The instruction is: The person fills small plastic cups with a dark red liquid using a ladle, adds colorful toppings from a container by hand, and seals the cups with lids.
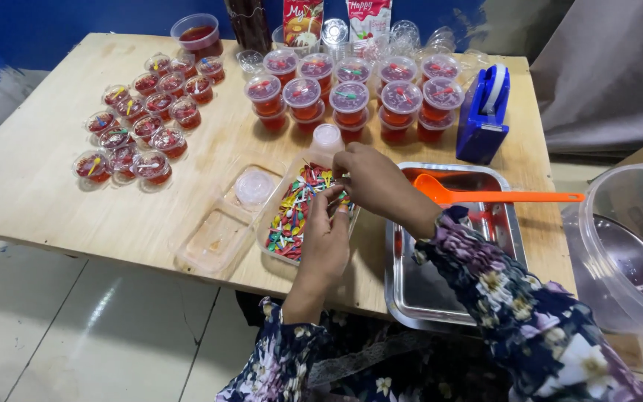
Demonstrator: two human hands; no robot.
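Worktop [53, 186]: pale wooden board, seen from above.

Hands: left hand [327, 237] and right hand [370, 181] meet over a clear rectangular container of small multicoloured picks [292, 223] at front centre. Fingertips of both are pinched together just above the picks; what they pinch is too small to tell. Sleeves dark with floral print.

Packages, rear edge: two upright cartons, one red [303, 21], one white with red and green print [369, 16]; a dark brown bottle [248, 22] to their left; a larger clear tub of red liquid [197, 34] at far left.

Lidded cups of red jelly: left group [143, 123], about sixteen, flat on the board; rear group [351, 93], stacked in two tiers, roughly ten tops visible. One loose round lid [254, 186] lies on an empty clear tray [217, 238].

Other items: blue tape dispenser [485, 112]; steel tray [448, 290] at right with an orange spoon [485, 196] lying across it; one large clear bowl [626, 253] at far right.
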